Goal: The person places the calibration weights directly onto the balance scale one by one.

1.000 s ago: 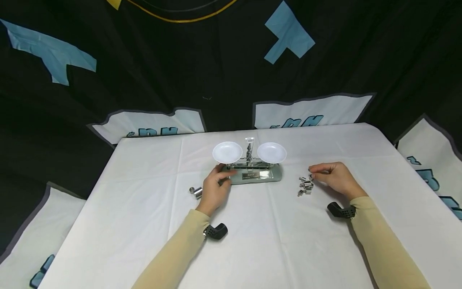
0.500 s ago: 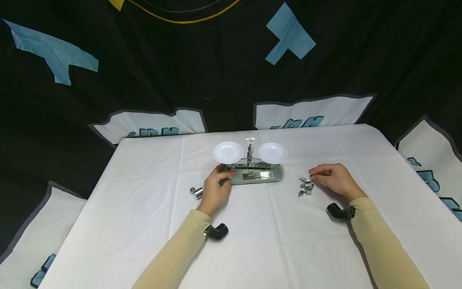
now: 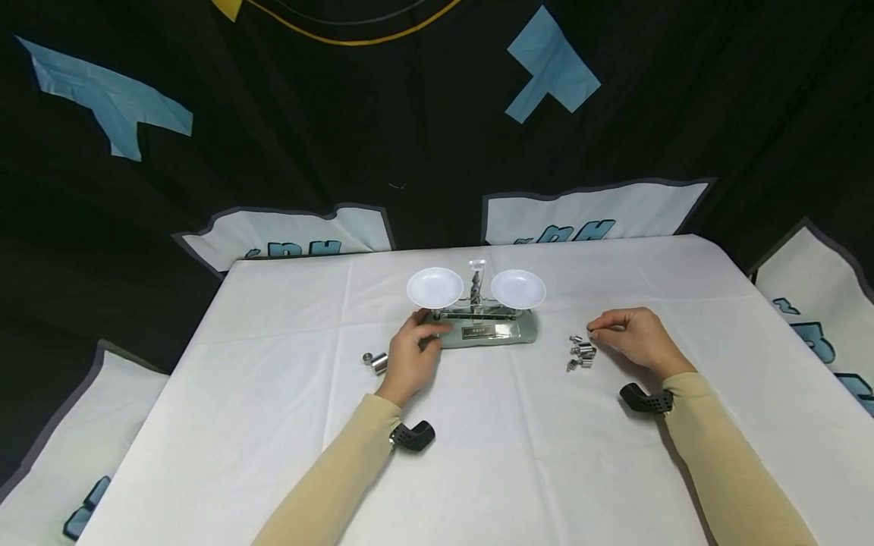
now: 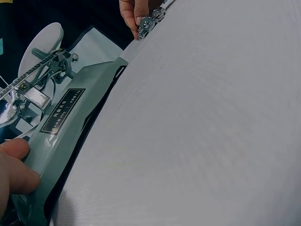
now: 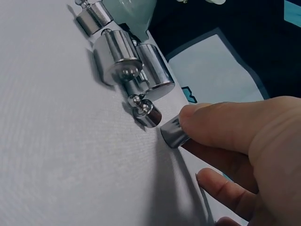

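A grey-green balance scale (image 3: 488,331) with two white pans stands near the middle of the table. My left hand (image 3: 410,358) is at the left end of its base, gripping it with thumb and fingers. In the left wrist view the fingertips (image 4: 23,179) lie on the base, beside its nameplate. On the right, my right hand (image 3: 635,335) pinches a small steel calibration weight (image 5: 174,133) between thumb and finger. The weight is tilted, its lower end close over the cloth. Several other steel weights (image 5: 120,54) lie in a cluster just beside it.
A few more steel weights (image 3: 378,363) lie left of my left wrist, partly hidden by it. A white cloth covers the table (image 3: 471,470). Behind stands a black curtain (image 3: 423,136) with blue tape. Cameras (image 3: 413,436) are strapped on both wrists.
The head view has shifted slightly, so everything sits a little further right. One left finger is blurred over the scale's base. The right hand keeps its pinch beside the weights.
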The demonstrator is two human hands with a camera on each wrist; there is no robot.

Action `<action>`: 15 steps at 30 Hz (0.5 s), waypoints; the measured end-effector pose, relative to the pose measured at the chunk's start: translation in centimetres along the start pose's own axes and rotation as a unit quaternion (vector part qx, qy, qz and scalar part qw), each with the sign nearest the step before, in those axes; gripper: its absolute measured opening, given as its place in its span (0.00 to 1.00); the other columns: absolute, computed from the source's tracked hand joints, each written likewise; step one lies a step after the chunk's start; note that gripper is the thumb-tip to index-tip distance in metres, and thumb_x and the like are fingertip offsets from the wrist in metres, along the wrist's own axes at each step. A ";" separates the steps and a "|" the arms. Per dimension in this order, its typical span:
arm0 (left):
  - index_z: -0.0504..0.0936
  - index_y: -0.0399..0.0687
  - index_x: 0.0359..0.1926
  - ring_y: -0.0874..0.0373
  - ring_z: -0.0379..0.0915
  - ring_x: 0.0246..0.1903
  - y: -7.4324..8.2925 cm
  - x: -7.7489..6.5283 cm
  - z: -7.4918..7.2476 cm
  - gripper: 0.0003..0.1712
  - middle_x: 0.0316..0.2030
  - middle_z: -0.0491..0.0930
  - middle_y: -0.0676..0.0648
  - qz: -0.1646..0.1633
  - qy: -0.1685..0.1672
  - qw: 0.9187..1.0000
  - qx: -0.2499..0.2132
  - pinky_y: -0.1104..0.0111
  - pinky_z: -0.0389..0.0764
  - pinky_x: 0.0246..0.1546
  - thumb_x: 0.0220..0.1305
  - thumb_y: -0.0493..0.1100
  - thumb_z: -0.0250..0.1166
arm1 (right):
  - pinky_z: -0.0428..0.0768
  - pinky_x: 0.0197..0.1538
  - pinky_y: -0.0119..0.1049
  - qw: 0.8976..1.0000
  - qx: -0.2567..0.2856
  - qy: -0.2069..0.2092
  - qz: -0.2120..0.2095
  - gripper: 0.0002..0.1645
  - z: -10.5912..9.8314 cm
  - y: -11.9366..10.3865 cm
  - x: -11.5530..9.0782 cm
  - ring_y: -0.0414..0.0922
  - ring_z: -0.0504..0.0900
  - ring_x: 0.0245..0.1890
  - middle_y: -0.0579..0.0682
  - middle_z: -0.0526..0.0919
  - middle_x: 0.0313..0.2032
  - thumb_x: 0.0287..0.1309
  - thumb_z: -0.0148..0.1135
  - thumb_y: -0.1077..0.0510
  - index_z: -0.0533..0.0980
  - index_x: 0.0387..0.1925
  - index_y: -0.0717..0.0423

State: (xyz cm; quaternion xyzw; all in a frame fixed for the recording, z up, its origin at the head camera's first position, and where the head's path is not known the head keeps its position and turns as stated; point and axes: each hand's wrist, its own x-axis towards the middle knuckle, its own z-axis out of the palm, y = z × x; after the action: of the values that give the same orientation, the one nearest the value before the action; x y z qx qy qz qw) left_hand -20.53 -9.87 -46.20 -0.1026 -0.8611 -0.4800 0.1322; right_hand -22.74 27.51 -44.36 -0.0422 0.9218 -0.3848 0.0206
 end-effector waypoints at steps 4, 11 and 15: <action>0.89 0.40 0.46 0.32 0.60 0.73 0.0 0.0 0.0 0.17 0.69 0.72 0.34 0.000 -0.002 1.000 0.000 0.45 0.61 0.77 0.59 0.28 0.59 | 0.70 0.69 0.65 1.000 -0.009 0.001 0.002 0.10 0.1 -0.2 -0.1 0.64 0.77 0.62 0.66 0.85 0.53 0.62 0.66 0.63 0.86 0.43 0.62; 0.89 0.40 0.46 0.33 0.61 0.73 0.2 0.0 0.0 0.18 0.68 0.73 0.34 0.003 0.001 1.000 -0.001 0.45 0.61 0.77 0.58 0.28 0.59 | 0.70 0.69 0.64 1.000 -0.017 0.009 -0.008 0.10 -0.4 -1.4 0.1 0.63 0.78 0.62 0.64 0.86 0.52 0.64 0.64 0.61 0.86 0.43 0.61; 0.89 0.40 0.46 0.33 0.61 0.73 0.2 0.0 0.0 0.18 0.69 0.73 0.35 0.000 -0.003 1.000 -0.001 0.46 0.61 0.77 0.59 0.28 0.60 | 0.68 0.69 0.62 1.000 -0.004 0.021 -0.015 0.12 -1.3 -2.8 0.1 0.62 0.76 0.63 0.64 0.84 0.56 0.65 0.65 0.59 0.86 0.45 0.60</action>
State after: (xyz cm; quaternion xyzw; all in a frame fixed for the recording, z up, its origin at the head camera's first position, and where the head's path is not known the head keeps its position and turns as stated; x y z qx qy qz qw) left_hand -20.46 -9.79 -46.01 -0.1043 -0.8609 -0.4806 0.1301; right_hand -22.73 26.44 -41.46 -0.0483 0.9229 -0.3819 -0.0048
